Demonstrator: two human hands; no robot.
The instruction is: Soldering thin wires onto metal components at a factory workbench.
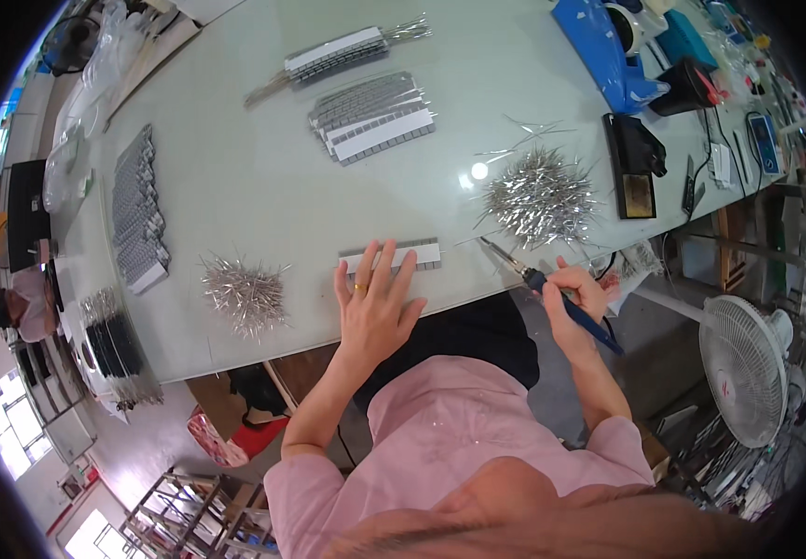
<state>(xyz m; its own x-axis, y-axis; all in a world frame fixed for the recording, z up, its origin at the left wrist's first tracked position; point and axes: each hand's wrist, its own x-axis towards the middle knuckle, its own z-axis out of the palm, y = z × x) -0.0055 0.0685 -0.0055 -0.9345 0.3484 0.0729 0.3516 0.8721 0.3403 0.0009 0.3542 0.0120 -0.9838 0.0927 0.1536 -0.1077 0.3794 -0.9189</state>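
My left hand (378,312) lies with its fingers spread over a grey segmented strip (429,253) with a white band, close to the table's front edge. In my right hand (573,300) is a soldering iron (535,279) with a dark blue handle, my fingers wrapped round its grip. Its metal tip points up and left, just right of the strip, near a thin silver lead at the strip's end. Whether the tip touches that lead, I cannot tell. A heap of thin silver wire pieces (541,197) lies beyond the iron. Another heap of wire pieces (243,294) lies left of my left hand.
Stacked grey strips (380,121) and a bundle with leads (333,56) lie at the back. More strips (137,210) line the left side. At right are an iron stand with sponge (634,177), a blue tape dispenser (599,51), and a white fan (746,371) beside the table.
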